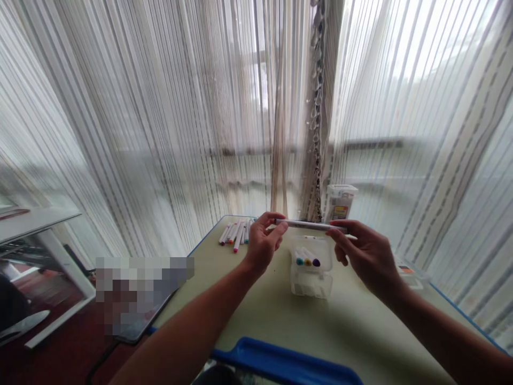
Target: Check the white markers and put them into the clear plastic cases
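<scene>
Between my two hands a white marker pen (308,225) is held up level above the table. My left hand (265,240) pinches its left end with thumb and fingers. The other end sits in the closed fingers of my right hand (363,251). Below the pen stands an open clear plastic case (311,283). Inside it lie white markers (308,261) with blue, yellow and purple ends. To the left of my left hand, several loose white markers (237,233) with coloured ends lie in a bunch on the table.
The pale table (260,305) has a blue edge and a blue tray (288,361) at its near side. A clear tall container (340,203) stands at the back, and a flat clear box (411,275) lies at the right. Striped curtains (180,117) hang behind.
</scene>
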